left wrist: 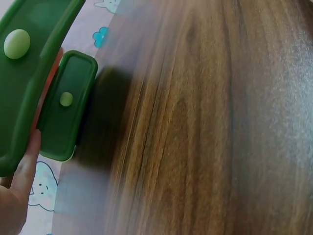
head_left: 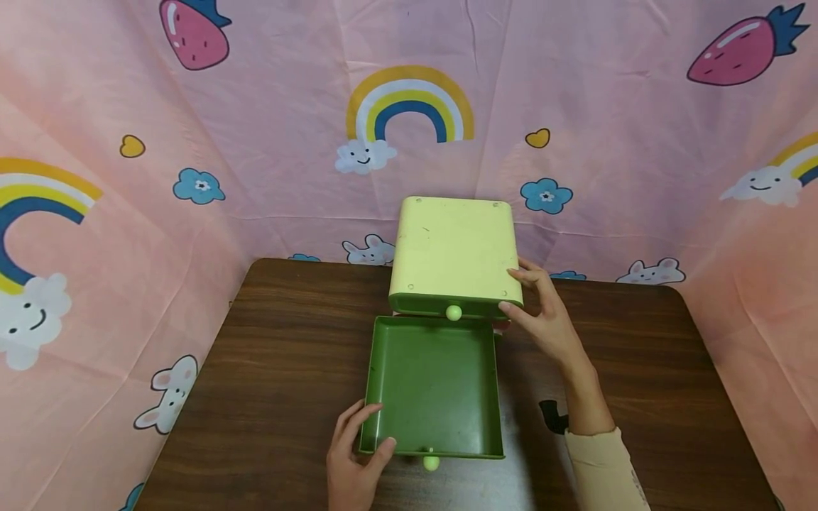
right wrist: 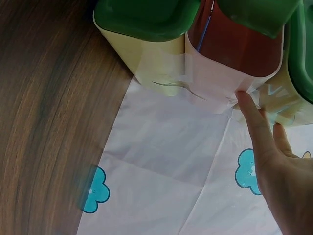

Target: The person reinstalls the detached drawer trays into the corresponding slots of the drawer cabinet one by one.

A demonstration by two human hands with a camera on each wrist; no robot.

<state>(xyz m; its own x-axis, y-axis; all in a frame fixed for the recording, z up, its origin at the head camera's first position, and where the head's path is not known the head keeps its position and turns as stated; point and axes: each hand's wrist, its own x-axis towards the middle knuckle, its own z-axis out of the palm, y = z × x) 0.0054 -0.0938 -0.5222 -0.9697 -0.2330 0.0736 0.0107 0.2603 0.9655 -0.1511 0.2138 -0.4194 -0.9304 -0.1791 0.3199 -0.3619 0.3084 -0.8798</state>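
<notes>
A stacked drawer unit [head_left: 456,245] stands at the back of the table, its pale yellow-green top toward the head camera. Its middle pink tier [right wrist: 210,78] shows an open front in the right wrist view. In front of the unit is a green drawer [head_left: 434,383] with a round pale knob [head_left: 431,463]. My left hand [head_left: 358,454] grips this drawer's front left corner, thumb at the front and fingers along the side. Against the unit's right side my right hand [head_left: 549,319] rests, fingertips touching near the top tier's edge and, in the right wrist view, the pink tier.
Brown wooden table [head_left: 287,376] lies under everything. Patterned pink cloth [head_left: 287,142] hangs behind and at both sides. The bottom tier's green drawer front [left wrist: 68,105] sits below. A small black object [head_left: 553,417] lies beside the right sleeve. Clear tape [right wrist: 164,68] crosses the tiers' sides.
</notes>
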